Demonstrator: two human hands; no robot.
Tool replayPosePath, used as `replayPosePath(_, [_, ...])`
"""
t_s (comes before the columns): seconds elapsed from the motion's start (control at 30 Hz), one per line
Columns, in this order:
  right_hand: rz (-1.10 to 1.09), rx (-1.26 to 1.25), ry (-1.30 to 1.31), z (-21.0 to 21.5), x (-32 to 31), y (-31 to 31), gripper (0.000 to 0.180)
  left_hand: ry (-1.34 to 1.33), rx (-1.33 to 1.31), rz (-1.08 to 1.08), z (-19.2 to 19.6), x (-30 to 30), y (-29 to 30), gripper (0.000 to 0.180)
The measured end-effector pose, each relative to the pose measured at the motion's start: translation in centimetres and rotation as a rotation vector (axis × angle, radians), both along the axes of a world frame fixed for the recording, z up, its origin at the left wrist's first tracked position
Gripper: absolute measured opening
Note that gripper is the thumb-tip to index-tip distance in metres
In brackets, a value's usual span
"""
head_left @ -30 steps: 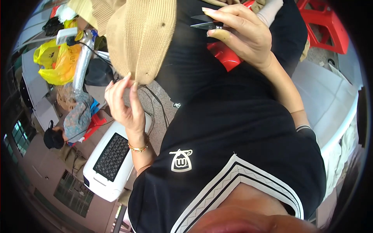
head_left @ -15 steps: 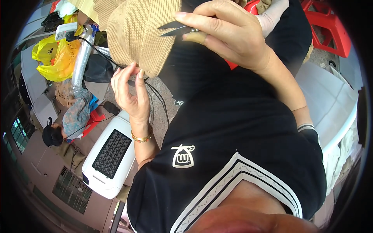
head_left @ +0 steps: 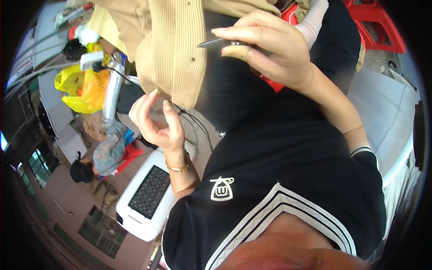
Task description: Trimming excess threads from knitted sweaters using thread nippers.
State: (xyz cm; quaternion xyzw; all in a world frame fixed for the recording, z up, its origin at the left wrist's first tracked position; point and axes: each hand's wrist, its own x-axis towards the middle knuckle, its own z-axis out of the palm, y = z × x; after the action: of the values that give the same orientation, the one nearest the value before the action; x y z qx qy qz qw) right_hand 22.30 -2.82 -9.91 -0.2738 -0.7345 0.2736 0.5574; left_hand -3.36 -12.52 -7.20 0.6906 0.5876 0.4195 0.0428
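A tan ribbed knit garment hangs over my lap at the top, with a few small dark spots along its front band. In my right hand is a pair of thread snips, the dark blades together and pointing left at the band's edge. A yellowish covering wraps the thumb tip of that hand. My left hand, with a beaded bracelet at the wrist, is just below the garment's lower end. Its thumb and forefinger are apart with nothing seen between them.
A white case with a black patterned panel stands at left, with dark cables nearby. Beyond are yellow plastic bags and a seated person in a dark cap. Red stools and a pale surface lie right.
The snips' blades have gone from apart to together. The knit has spread lower and shows more of its band. My left hand has let go of its lower edge, its fingers parting.
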Motion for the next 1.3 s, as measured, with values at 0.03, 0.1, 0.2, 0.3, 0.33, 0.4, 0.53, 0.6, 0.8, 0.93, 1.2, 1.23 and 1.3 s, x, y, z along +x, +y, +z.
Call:
replayPosePath(0.03, [-0.012, -0.031, 0.01, 0.5, 0.4, 0.3, 0.031, 0.009, 0.041, -0.041, 0.5, 0.4, 1.0, 0.032])
replayPosePath(0.1, [-0.074, -0.082, 0.014, 0.5, 0.7, 0.8, 0.032, 0.015, 0.099, -0.097, 1.8, 1.8, 2.5, 0.031])
replayPosePath(0.2, [-0.006, -0.236, 0.144, 1.3, 1.4, 1.6, 0.033, 0.19, 0.134, -0.192, 3.6, 4.1, 5.4, 0.031])
replayPosePath(0.3, [-0.024, 0.073, 0.189, -1.6, 1.3, 4.8, 0.037, 0.376, 0.008, -0.313, 4.6, 6.1, 8.2, 0.038])
replayPosePath(0.33, [-0.021, 0.406, 0.247, -2.7, 1.0, 6.0, 0.045, 0.46, -0.109, -0.294, 5.4, 7.0, 8.5, 0.045])
replayPosePath(0.4, [-0.045, 0.039, 0.21, -1.7, 0.6, 3.6, 0.037, 0.48, -0.213, -0.253, 5.3, 7.1, 8.5, 0.05])
replayPosePath(0.53, [-0.009, -0.424, 0.222, -2.3, 0.8, 3.0, 0.043, 0.339, -0.157, -0.268, 4.9, 6.3, 8.6, 0.038])
replayPosePath(0.6, [0.038, -0.421, 0.189, -2.5, 1.0, 3.9, 0.057, 0.216, -0.148, -0.221, 4.9, 5.7, 8.3, 0.029])
replayPosePath(0.8, [-0.039, -0.408, -0.057, 2.4, 0.9, 9.0, 0.068, -0.068, -0.248, -0.357, 7.7, 5.4, 6.5, 0.026])
replayPosePath(0.93, [0.033, -0.044, 0.134, 1.0, -1.3, 13.1, 0.081, -0.345, -0.26, -0.432, 9.0, 4.9, 4.7, 0.031])
replayPosePath(1.2, [0.124, -0.028, 0.144, 3.0, -3.9, 17.1, 0.075, -0.438, -0.252, -0.59, 8.9, 4.0, 3.4, 0.028])
replayPosePath(1.23, [0.1, 0.265, 0.283, 2.3, -4.7, 17.9, 0.074, -0.425, -0.26, -0.585, 8.9, 4.1, 3.2, 0.028])
replayPosePath(1.3, [0.268, -0.085, 0.104, 2.5, -3.8, 18.2, 0.067, -0.42, -0.249, -0.585, 8.9, 4.1, 2.8, 0.027])
